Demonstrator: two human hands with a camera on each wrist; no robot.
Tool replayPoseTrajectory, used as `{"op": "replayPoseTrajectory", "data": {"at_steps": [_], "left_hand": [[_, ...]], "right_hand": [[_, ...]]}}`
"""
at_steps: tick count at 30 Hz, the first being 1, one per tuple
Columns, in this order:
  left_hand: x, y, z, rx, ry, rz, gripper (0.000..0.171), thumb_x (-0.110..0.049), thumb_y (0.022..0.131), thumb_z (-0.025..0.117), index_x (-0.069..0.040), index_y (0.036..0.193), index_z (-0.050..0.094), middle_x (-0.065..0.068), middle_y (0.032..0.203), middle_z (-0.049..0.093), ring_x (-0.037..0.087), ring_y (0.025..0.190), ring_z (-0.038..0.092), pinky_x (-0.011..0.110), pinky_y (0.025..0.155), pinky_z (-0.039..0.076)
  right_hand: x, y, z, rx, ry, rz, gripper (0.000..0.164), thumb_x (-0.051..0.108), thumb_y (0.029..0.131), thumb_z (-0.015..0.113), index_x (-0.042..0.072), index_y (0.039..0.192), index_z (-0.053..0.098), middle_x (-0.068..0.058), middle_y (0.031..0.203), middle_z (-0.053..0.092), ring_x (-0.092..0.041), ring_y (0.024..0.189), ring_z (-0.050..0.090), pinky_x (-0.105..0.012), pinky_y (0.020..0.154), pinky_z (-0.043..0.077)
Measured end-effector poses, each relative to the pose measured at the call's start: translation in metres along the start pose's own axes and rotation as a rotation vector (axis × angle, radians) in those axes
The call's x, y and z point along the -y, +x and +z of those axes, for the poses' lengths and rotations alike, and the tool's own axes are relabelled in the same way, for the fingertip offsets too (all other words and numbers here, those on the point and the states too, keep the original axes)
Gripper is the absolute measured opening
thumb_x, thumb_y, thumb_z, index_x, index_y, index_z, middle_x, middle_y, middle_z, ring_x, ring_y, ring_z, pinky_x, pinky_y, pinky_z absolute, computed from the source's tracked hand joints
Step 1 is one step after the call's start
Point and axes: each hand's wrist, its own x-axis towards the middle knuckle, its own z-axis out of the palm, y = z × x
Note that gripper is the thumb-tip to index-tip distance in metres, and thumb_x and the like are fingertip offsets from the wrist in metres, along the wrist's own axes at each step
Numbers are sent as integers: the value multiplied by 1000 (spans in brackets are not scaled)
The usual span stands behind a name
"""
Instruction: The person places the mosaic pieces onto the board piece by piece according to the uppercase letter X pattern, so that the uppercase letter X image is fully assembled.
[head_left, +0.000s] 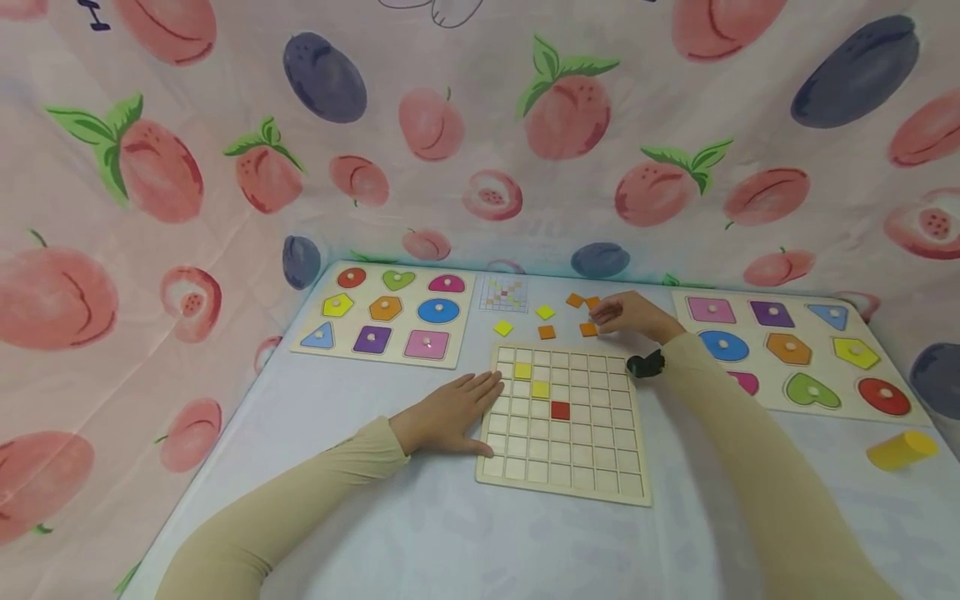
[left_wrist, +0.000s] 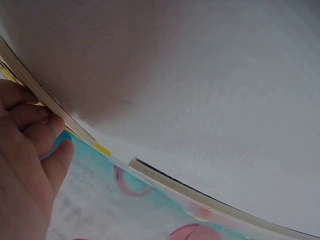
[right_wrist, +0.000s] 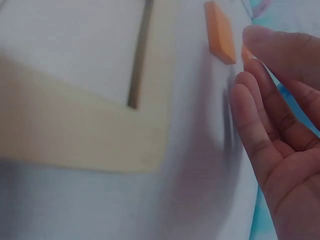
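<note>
My left hand (head_left: 453,412) lies spread at the left edge of a wooden grid board (head_left: 562,493), fingertips and thumb on its border. In the left wrist view, the left fingers (left_wrist: 44,132) bend over the board's edge. Two yellow square tiles (head_left: 522,371) and a red tile (head_left: 560,410) sit in the grid on a diagonal. Beyond the board's far right corner, my right hand (head_left: 633,317) hovers among orange tiles. One orange tile (right_wrist: 220,32) lies beside its thumb; another orange piece (right_wrist: 246,54) shows between the thumb and fingertips, partly hidden by them.
Orange and yellow tiles (head_left: 503,328) lie behind the board, near a printed pattern card (head_left: 503,283). Knobbed shape puzzle boards stand left (head_left: 300,354) and right (head_left: 765,400), the right one partly covered by my sleeve. A yellow cylinder (head_left: 902,450) lies at the right. Fruit-print cloth rises behind.
</note>
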Motion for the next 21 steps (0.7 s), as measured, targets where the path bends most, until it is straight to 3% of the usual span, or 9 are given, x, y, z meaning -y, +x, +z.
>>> {"op": "replayPoseTrajectory", "data": {"at_steps": [8, 17, 21], "left_hand": [[0, 2, 2, 27, 12, -11, 101, -76, 81, 41, -7, 151, 16, 7, 159, 13, 21, 147, 14, 36, 121, 17], [-1, 0, -1, 18, 12, -10, 100, -75, 82, 40, -7, 151, 16, 8, 159, 14, 22, 147, 15, 36, 121, 18], [-1, 0, -1, 23, 2, -12, 100, -75, 82, 40, -7, 151, 16, 8, 159, 14, 21, 147, 14, 36, 121, 17]], "right_hand": [[-2, 5, 2, 18, -30, 47, 41, 4, 81, 70, -6, 119, 58, -26, 123, 59, -33, 111, 58, -32, 89, 54], [-3, 11, 5, 3, -92, 32, 36, 3, 76, 74, -3, 110, 65, -16, 107, 67, -14, 92, 60, -21, 77, 52], [-1, 11, 8, -5, -126, 9, 35, 0, 74, 74, -4, 108, 66, -16, 101, 67, -13, 88, 59, -22, 77, 50]]}}
